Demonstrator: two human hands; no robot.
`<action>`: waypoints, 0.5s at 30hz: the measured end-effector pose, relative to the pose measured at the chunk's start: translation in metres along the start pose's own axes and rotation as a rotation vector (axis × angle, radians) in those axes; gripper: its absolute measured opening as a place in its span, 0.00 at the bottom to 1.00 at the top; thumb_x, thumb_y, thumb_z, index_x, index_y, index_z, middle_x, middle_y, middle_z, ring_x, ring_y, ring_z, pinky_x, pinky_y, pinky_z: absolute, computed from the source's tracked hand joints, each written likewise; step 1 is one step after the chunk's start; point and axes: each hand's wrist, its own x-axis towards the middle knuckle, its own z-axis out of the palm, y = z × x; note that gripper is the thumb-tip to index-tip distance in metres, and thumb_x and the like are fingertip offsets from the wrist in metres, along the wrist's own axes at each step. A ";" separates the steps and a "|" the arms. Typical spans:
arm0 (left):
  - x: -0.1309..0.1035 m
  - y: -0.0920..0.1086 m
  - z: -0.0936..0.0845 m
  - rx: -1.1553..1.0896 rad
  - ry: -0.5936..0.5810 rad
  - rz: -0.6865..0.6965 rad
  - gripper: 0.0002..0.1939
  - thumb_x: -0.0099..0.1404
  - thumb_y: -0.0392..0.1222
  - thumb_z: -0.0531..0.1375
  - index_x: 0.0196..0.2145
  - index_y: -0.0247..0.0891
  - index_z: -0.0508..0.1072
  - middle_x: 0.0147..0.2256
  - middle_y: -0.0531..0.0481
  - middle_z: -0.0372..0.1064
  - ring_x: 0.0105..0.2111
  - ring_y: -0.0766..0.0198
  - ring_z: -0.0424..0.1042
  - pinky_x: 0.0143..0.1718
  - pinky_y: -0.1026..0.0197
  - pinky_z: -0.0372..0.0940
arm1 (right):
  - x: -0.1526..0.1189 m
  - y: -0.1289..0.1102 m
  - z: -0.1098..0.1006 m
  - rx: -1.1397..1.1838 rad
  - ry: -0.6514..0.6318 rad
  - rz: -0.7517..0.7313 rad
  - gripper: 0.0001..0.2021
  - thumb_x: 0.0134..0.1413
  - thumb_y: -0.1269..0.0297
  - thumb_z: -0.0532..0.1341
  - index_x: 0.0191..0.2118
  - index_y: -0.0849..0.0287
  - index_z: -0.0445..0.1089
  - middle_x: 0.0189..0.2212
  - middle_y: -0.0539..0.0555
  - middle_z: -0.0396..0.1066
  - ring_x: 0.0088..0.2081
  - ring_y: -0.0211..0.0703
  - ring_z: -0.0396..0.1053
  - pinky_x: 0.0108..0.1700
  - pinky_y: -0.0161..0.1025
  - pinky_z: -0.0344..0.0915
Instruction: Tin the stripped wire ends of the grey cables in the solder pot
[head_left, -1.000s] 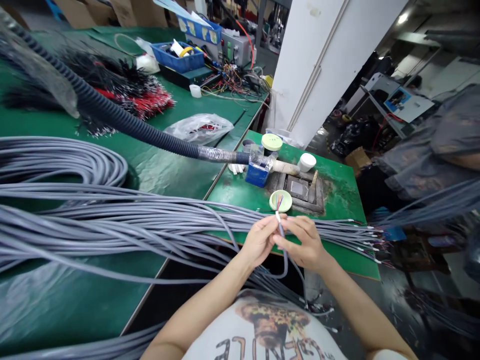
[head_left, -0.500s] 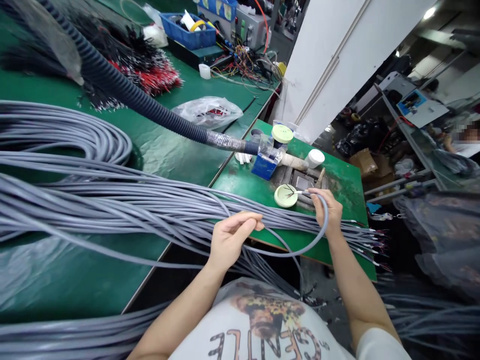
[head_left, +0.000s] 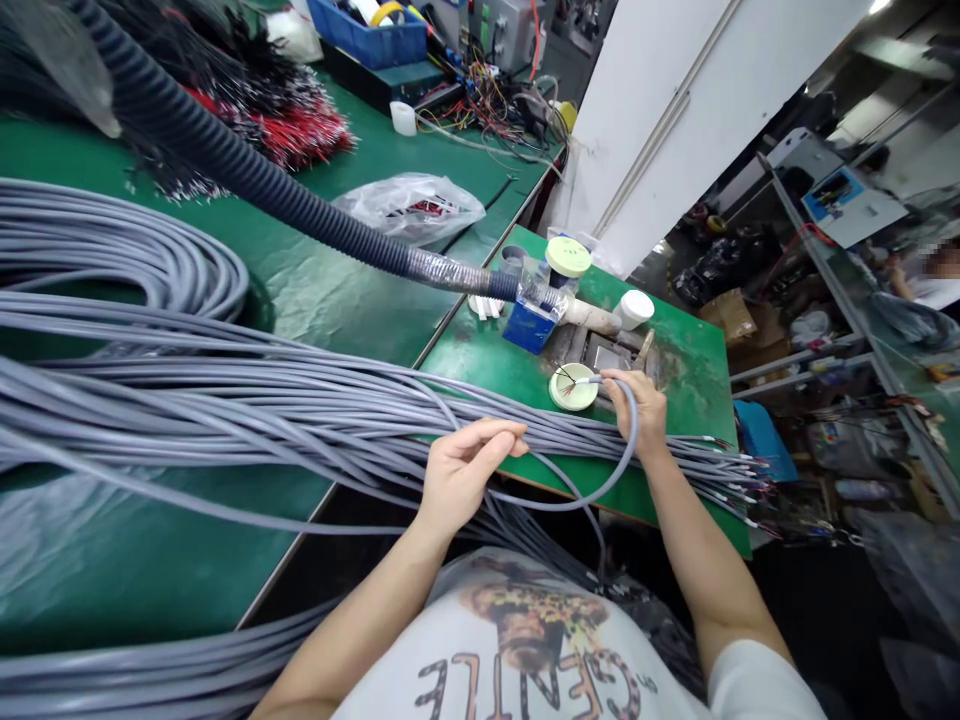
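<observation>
head view: one already stripped gray cable [head_left: 555, 507] is being pinched by the right hand [head_left: 639, 408], bared wires [head_left: 568, 384] being held at a pale dish [head_left: 576, 405]; seemingly empty, the left hand [head_left: 463, 472] is being held fingertips together; other stripped cables [head_left: 360, 400] are lying alongside.

Wire ends [head_left: 568, 384] apparently over dish [head_left: 576, 402]; cable bundle [head_left: 300, 385] nearer.

White tee, short sleeve [head_left: 757, 680] visible near right. Brown/yellow print [head_left: 517, 620] on the chest, big brownish patterned letters [head_left: 525, 692] on its near side: GENTLE, upside down. Left hand [head_left: 461, 475], right hand [head_left: 637, 410] and forearms [head_left: 694, 535] bare.
</observation>
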 end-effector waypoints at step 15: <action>0.004 0.002 -0.005 0.040 0.073 -0.008 0.09 0.59 0.43 0.64 0.35 0.36 0.80 0.27 0.48 0.75 0.28 0.64 0.74 0.33 0.64 0.68 | 0.016 0.012 -0.037 -0.246 0.185 0.009 0.11 0.60 0.58 0.58 0.42 0.55 0.75 0.37 0.54 0.76 0.39 0.43 0.71 0.47 0.42 0.62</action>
